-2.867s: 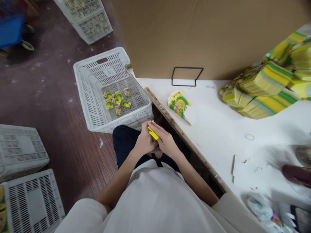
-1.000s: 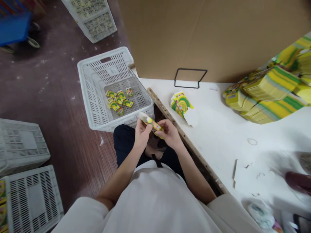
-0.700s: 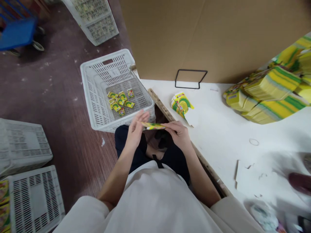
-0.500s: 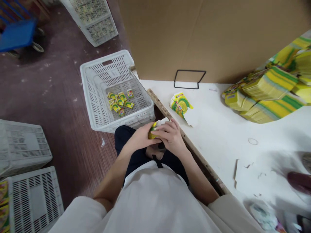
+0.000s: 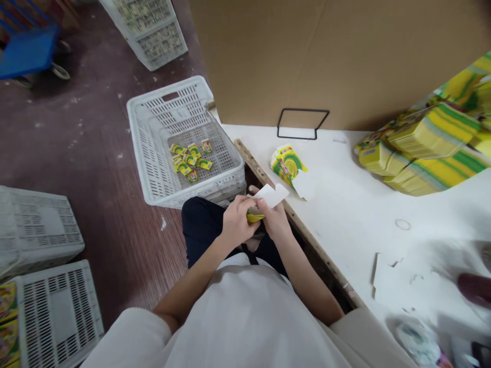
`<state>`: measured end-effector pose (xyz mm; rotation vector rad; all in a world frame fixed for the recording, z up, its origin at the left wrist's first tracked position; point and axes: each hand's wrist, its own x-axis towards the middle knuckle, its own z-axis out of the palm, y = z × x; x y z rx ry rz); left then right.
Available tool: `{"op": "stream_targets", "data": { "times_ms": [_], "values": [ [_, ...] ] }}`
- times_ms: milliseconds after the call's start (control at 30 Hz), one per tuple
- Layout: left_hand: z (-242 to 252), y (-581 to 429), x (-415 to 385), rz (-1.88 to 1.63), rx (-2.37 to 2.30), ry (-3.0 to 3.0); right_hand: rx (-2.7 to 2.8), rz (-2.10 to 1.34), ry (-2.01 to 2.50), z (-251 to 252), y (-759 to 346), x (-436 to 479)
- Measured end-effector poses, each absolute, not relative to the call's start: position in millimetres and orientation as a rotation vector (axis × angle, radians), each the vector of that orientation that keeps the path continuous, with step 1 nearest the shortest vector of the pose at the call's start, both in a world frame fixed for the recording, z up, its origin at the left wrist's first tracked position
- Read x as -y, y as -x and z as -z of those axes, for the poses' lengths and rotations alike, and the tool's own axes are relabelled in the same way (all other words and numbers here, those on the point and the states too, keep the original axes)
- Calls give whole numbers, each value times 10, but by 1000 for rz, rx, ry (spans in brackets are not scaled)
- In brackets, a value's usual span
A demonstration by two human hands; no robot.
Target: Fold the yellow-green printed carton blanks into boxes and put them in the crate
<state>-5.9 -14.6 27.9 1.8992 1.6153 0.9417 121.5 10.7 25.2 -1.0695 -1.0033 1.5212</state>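
Observation:
Over my lap, both hands grip one small yellow and green cardboard carton (image 5: 271, 195), its white inner side turned up. My left hand (image 5: 238, 220) is closed around its yellow end. The fingers of my right hand (image 5: 273, 215) pinch the white flap from below, thumb on top. Part of the carton is hidden by my fingers. Right of my hands, on the white table (image 5: 337, 214), lie a few flat printed cartons (image 5: 287, 164). To the left, a white plastic crate (image 5: 148, 168) holds several small yellow and green boxes (image 5: 190, 159) on its floor.
Stacks of flat yellow cartons (image 5: 433, 148) lie at the table's right. A cardboard sheet (image 5: 268, 61) stands behind a black wire frame (image 5: 303, 123). A wooden strip (image 5: 291, 214) edges the table. More crates (image 5: 57, 312) and a blue trolley (image 5: 28, 51) are at the left.
The carton has been turned so that its white flap sticks out to the right, and less of its yellow side shows. My left hand has shifted slightly right; both hands still hold it.

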Motion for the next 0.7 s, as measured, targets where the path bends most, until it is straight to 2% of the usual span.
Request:
{"op": "stream_targets", "data": {
  "times_ms": [67, 200, 433, 700],
  "values": [
    [-227, 63, 125, -948, -1572, -1831, 1277, -1527, 999, -363, -1281, -111],
    [-145, 56, 62, -923, -1453, -1843, 1756, -1330, 941, -401, -1384, -110],
    [-287, 176, 56, -724, -1728, -1870, 1674, -1120, 1074, -242, -1466, -144],
    [-598, 432, -71, -516, -1513, -2019, 1965, -1235, 902, -321, -1767, -260]
  ]
}}
